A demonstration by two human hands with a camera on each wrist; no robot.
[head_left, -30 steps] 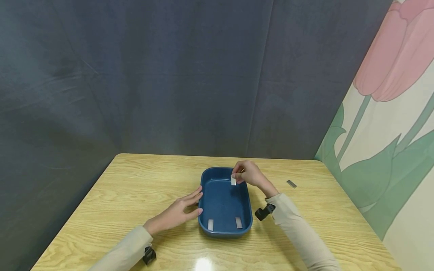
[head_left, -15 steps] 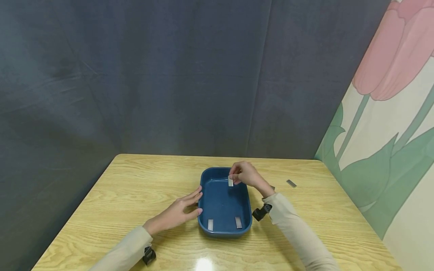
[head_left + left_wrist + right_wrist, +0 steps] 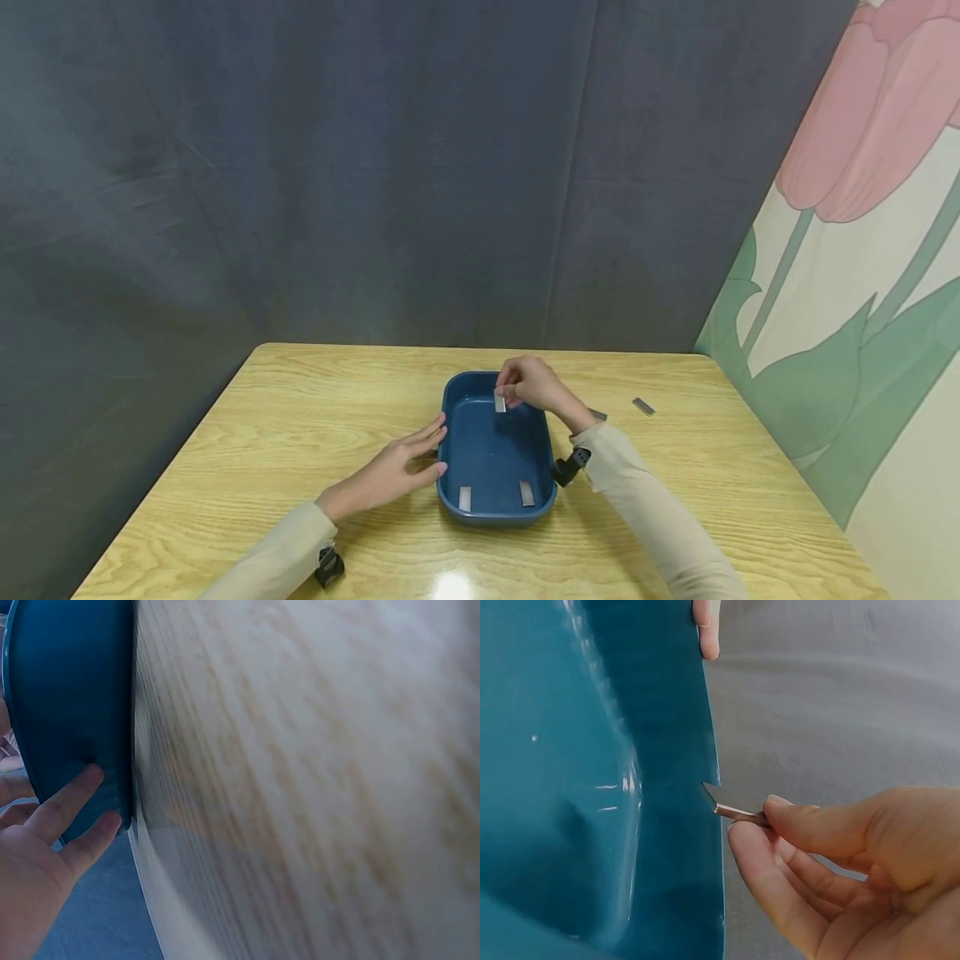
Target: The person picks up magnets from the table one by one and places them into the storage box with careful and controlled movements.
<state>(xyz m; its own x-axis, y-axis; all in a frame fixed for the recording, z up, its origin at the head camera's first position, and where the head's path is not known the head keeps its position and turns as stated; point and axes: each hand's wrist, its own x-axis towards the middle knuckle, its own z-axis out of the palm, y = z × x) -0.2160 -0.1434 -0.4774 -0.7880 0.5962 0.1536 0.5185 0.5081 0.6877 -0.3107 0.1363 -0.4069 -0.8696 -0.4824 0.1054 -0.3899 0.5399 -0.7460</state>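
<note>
A deep blue rectangular tub (image 3: 491, 462) with rounded corners stands on the table. My right hand (image 3: 531, 383) pinches a small flat silver rectangular plate (image 3: 500, 403) between thumb and fingertips, over the tub's far end. In the right wrist view, the same thin metal-looking plate (image 3: 735, 813) sticks out from the fingertips. My left hand (image 3: 392, 470) has its fingers extended against the tub's left side; in the left wrist view the fingertips touch its outer wall (image 3: 67, 697). Inside, at the near end, lie a left silver plate (image 3: 465, 499) and a right silver plate (image 3: 527, 493).
Right of the tub, another grey plate (image 3: 643, 407) lies on the wooden table (image 3: 300, 417). One more plate (image 3: 598, 414) shows partly behind the right wrist. A dark curtain (image 3: 412, 183) hangs behind the table, and a flower-painted wall (image 3: 840, 358) stands at right.
The right hand has moved left over the tub's far end, carrying the silver plate. A plate behind the right wrist has come into sight. The left hand stays in place.
</note>
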